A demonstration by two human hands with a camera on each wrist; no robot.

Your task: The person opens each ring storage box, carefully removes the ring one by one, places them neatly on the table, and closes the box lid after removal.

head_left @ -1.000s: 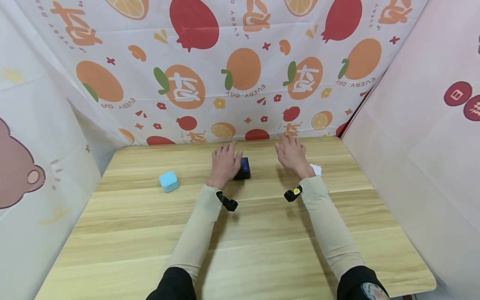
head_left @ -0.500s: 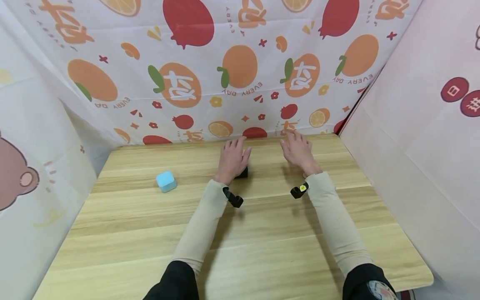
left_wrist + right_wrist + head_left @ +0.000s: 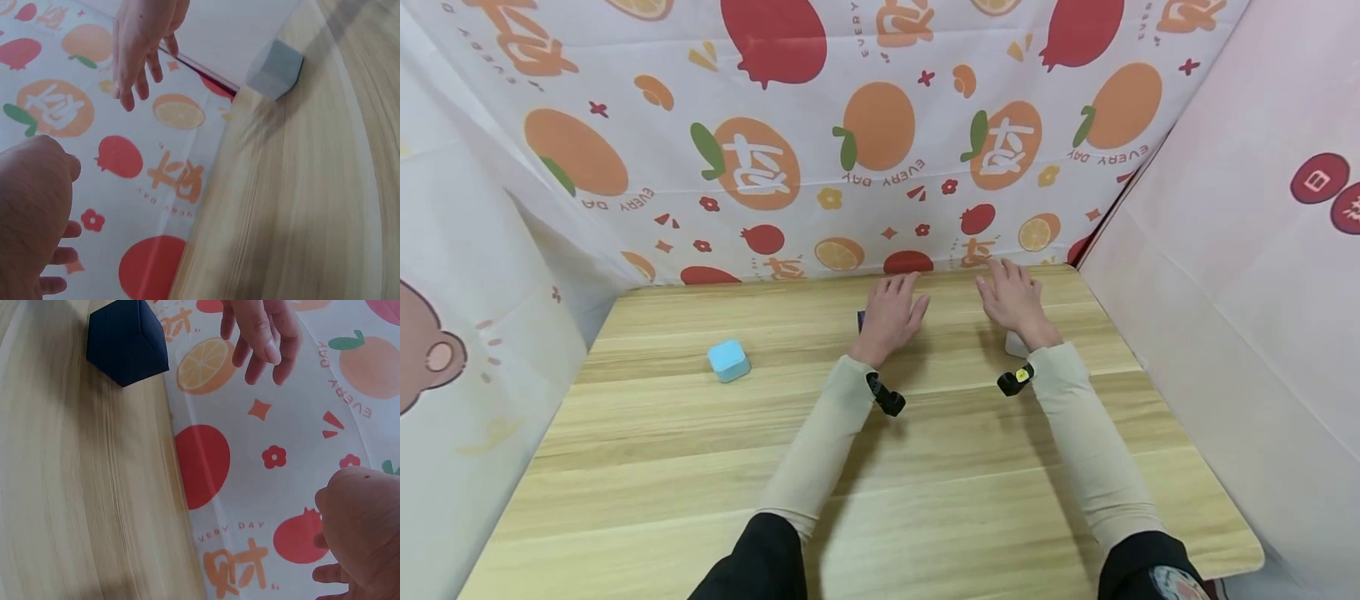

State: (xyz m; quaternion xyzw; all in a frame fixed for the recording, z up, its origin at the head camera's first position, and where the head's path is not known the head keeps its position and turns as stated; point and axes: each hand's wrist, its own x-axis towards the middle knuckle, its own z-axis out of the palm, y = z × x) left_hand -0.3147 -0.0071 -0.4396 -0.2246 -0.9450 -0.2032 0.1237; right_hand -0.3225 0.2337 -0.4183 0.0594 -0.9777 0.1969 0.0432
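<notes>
My left hand [image 3: 891,317] is held over the far middle of the table, fingers extended and nothing in its grasp. Most of a dark blue box [image 3: 861,321] is hidden behind it in the head view; the right wrist view shows the box [image 3: 125,347] standing apart from both hands. To the right, my right hand [image 3: 1017,304] hovers with fingers loosely extended, also holding nothing. A whitish block [image 3: 1015,345] lies on the table, partly covered by that hand's wrist; in the left wrist view the block [image 3: 275,70] looks grey.
A light blue block [image 3: 728,361] lies on the wooden table [image 3: 940,500] at the left. Behind the table's far edge hangs a fruit-print cloth [image 3: 820,167]. Pale cloth walls [image 3: 1247,292] stand at both sides. Each wrist carries a small black camera [image 3: 889,400].
Both hands have shifted to the right. My left hand now covers most of the dark blue box, and the whitish block shows left of my right wrist instead of right of it.
</notes>
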